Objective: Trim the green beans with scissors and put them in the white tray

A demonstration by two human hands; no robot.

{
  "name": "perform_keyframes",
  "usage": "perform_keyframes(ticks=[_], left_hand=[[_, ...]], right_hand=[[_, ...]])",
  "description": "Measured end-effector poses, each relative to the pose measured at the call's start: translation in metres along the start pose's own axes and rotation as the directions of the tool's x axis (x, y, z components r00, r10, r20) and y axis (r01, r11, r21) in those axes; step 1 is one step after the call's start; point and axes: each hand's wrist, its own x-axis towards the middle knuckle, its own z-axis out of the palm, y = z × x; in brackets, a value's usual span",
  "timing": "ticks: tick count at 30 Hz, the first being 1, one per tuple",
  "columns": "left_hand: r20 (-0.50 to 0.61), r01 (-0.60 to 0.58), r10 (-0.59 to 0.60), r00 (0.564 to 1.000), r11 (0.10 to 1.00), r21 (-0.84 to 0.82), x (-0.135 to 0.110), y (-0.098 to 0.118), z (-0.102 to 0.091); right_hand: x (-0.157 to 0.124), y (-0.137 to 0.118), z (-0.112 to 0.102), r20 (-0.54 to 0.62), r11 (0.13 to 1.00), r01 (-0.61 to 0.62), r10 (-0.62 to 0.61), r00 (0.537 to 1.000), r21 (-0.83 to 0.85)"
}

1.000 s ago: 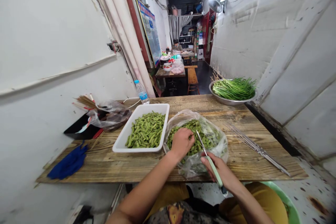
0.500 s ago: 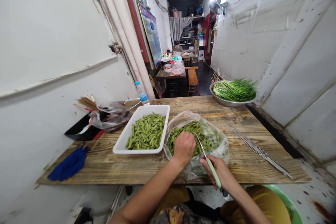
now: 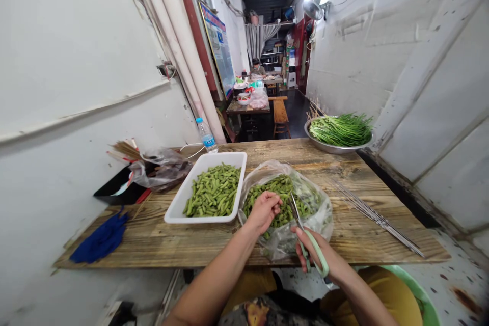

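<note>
My left hand [image 3: 265, 210] is over the clear plastic bag [image 3: 326, 216], its fingers pinched together; whatever sits between them is hidden. Under it, green edamame pods [image 3: 281, 186] fill the open bag. Scissors with pale green handles [image 3: 320, 257] are gripped in my right hand [image 3: 324, 252], the blades pointing up and away from me, slightly apart. Their tips are just right of my left fingertips, above the pods. Left of the bag stands a white plastic tub [image 3: 173, 209] holding more edamame pods [image 3: 214, 191].
Metal skewers [image 3: 376, 218] lie on the wooden table [image 3: 183, 244] at right. A metal bowl of green stalks [image 3: 340, 131] stands at the far right corner. A water bottle [image 3: 207, 136], black tray [image 3: 114, 188] and blue cloth [image 3: 100, 238] are at left. A person [image 3: 257, 68] sits beyond.
My left hand has turned, showing more of its pinched fingers. The scissors have rotated in my right hand, so both handle loops now show and the blades have parted a little.
</note>
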Motion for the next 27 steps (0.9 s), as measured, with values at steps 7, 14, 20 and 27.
perform_keyframes(ticks=[7, 14, 20, 27], left_hand=[[0.021, 0.038, -0.039, 0.999, 0.998, 0.041, -0.008, -0.012, 0.001], [0.044, 0.021, -0.029, 0.999, 0.986, 0.166, -0.013, -0.010, 0.003], [-0.040, -0.147, 0.193, 0.980, 0.850, 0.506, -0.007, -0.012, -0.011], [0.021, -0.174, 0.198, 0.980, 0.805, 0.568, -0.005, -0.022, -0.010]], right_hand=[[0.002, -0.006, 0.003, -0.009, 0.999, 0.016, -0.015, 1.000, 0.030], [0.004, -0.012, -0.003, -0.030, 0.997, -0.038, 0.040, 0.999, 0.067], [0.002, -0.011, -0.003, -0.044, 0.995, -0.004, 0.009, 0.999, 0.095], [0.003, -0.009, -0.001, -0.006, 0.997, -0.024, 0.025, 1.000, 0.068]])
